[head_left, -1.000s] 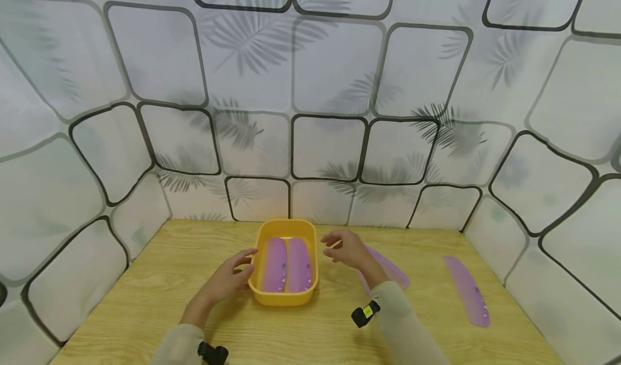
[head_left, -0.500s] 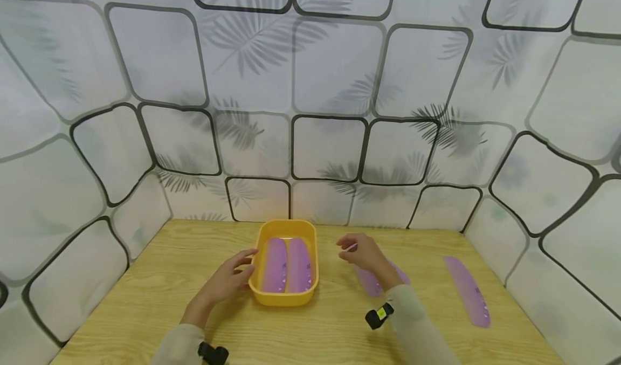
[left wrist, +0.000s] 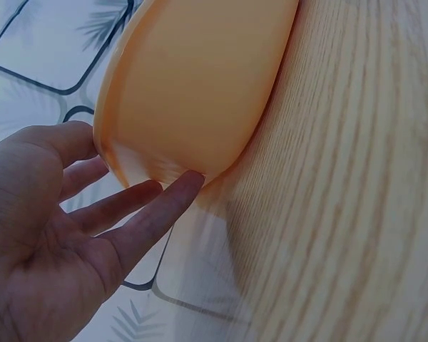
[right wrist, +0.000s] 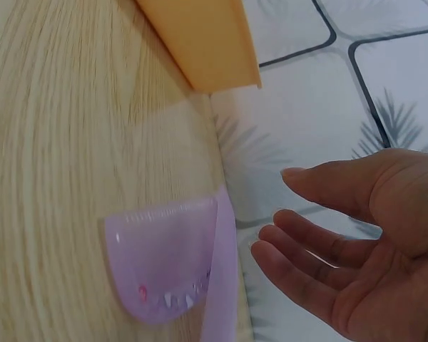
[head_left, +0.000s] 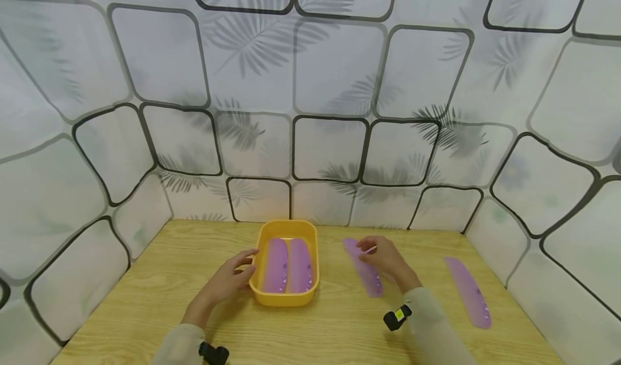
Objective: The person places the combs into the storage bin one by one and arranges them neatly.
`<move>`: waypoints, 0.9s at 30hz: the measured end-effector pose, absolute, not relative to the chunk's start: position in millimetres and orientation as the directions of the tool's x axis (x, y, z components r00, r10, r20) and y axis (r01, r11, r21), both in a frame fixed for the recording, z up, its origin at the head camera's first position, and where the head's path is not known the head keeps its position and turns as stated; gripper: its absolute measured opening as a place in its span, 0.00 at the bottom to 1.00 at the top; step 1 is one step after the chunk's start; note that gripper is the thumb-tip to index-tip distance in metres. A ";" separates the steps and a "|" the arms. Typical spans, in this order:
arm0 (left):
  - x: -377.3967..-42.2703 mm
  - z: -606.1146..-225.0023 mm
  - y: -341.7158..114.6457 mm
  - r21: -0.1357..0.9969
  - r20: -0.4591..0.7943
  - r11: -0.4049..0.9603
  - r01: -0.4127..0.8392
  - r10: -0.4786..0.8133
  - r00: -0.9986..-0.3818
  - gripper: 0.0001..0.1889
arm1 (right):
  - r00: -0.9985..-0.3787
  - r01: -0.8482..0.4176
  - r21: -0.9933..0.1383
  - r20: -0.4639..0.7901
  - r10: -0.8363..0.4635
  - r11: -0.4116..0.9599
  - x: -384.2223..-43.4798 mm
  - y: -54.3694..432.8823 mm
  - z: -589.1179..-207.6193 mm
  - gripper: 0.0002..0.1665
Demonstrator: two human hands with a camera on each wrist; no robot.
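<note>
My left hand (head_left: 227, 280) rests its extended fingers on the left side of a yellow plastic box (head_left: 284, 300). In the left wrist view, fingertips touch the outer wall of that box (left wrist: 185, 78). Inside lie two translucent purple rulers (head_left: 276, 268), (head_left: 300, 268), side by side. To the right, my right hand (head_left: 386, 256) hovers over another purple ruler (head_left: 361, 268) on the table. In the right wrist view its thumb and fingers are spread with nothing between them. Close by its fingertips shows a narrow purple strip (right wrist: 220, 285), overlapping the lying ruler (right wrist: 160, 263).
One more purple ruler (head_left: 468, 294) lies far right on the wood-grain table (head_left: 296, 332). Patterned white sheeting (head_left: 330, 149) rises behind the table and along both sides. Black wrist cameras sit on both sleeves.
My right hand has moved right, away from the box, uncovering the ruler beneath it. My left hand and the rulers in the box have stayed put.
</note>
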State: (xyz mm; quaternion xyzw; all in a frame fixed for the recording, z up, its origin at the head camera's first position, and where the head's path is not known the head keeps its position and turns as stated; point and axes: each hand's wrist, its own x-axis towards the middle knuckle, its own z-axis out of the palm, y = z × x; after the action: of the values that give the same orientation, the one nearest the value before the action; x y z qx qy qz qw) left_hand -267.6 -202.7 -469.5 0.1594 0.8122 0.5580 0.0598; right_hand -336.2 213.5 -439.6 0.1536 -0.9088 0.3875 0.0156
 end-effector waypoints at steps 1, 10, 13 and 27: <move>-267.6 -469.7 -202.7 0.924 0.081 0.330 0.193 0.324 -0.943 0.29 | -0.951 -0.296 -0.694 0.151 -0.270 0.657 -336.6 216.2 -440.1 0.17; -267.7 -471.5 -202.9 0.926 0.076 0.329 0.188 0.326 -0.942 0.30 | -0.939 -0.335 -0.639 0.165 -0.303 0.692 -343.3 238.9 -447.5 0.16; -268.2 -471.1 -202.7 0.926 0.071 0.331 0.183 0.322 -0.944 0.29 | -0.935 -0.342 -0.633 0.161 -0.315 0.694 -345.2 245.2 -448.9 0.17; -268.1 -469.8 -202.9 0.927 0.073 0.327 0.185 0.327 -0.942 0.29 | -0.938 -0.327 -0.594 0.108 -0.329 0.735 -355.3 263.1 -457.9 0.19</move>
State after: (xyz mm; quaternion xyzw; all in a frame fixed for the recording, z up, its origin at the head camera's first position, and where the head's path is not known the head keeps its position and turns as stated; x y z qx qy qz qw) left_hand -268.1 -202.9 -469.8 0.1578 0.8119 0.5584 0.0637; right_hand -355.3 263.1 -457.9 0.1761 -0.9315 0.3184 -0.0021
